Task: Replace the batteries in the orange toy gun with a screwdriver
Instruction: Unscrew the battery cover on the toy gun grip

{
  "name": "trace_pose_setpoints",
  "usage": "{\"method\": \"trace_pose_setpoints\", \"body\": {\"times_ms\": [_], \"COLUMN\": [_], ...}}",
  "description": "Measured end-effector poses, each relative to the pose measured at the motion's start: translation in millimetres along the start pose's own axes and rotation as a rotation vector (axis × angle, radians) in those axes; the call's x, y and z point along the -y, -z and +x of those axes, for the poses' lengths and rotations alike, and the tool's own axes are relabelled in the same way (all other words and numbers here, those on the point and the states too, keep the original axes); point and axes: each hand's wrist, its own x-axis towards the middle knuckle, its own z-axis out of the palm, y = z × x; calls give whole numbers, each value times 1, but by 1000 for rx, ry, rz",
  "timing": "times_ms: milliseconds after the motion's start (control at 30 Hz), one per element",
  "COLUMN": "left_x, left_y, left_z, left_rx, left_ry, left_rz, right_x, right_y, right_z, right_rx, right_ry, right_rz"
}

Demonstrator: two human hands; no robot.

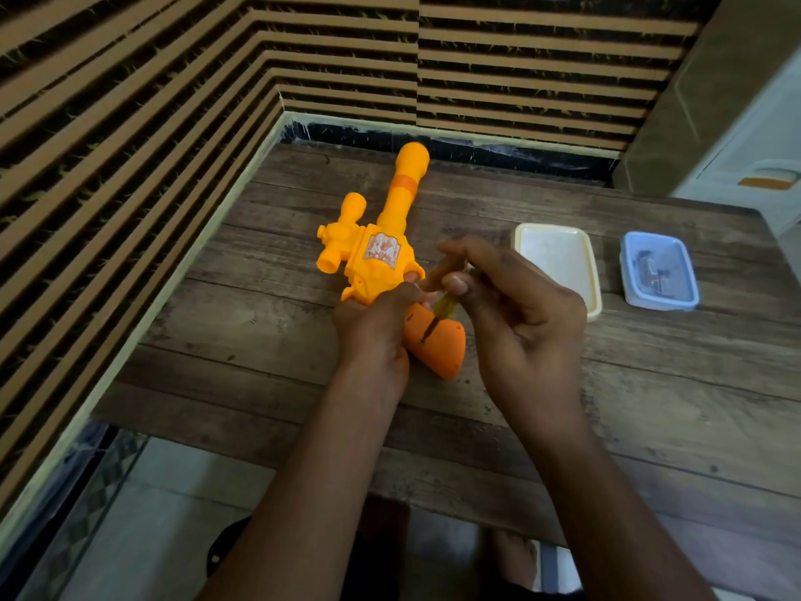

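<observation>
Frame centre: right hand (516, 305) pinches screwdriver (442, 308), tip slanting down-left into grip (437, 344) screw. Left hand (372, 327) clamps gun (381, 249); barrel runs toward upper frame.

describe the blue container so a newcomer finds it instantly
On the wooden table, look right of the orange toy gun. Two shallow rectangular tubs sit side by side; the blue container is the outer, rightmost one, unlike its cream neighbour.
</observation>
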Motion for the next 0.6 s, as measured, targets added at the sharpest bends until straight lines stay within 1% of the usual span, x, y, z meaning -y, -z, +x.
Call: {"method": "trace_pose_setpoints", "body": {"times_ms": [100, 200, 267, 400, 500, 600], "left_x": [0, -1, -2, -4, -3, -4], "left_y": [-1, 0, 0, -3, -2, -1], "left_z": [-3, -4, -6, -8, -7, -8], "left_rx": [-14, 15, 27, -35, -29, -10], "left_ry": [-2, -32, -21, 1, -4, 0], "left_rz": [-2, -12, -6, -7, -18, -12], "right_x": [1, 1, 0, -3, -1, 0], "right_y": [2, 1, 0, 3, 1, -3], "right_z": [0, 0, 0, 0, -1, -1], "right_rx": [4, -26, -37, -3, 2, -31], "right_ry": [-39, -9, 9, 5, 0, 20], "right_rz": [37, -35, -55, -15, 14, -37]}}
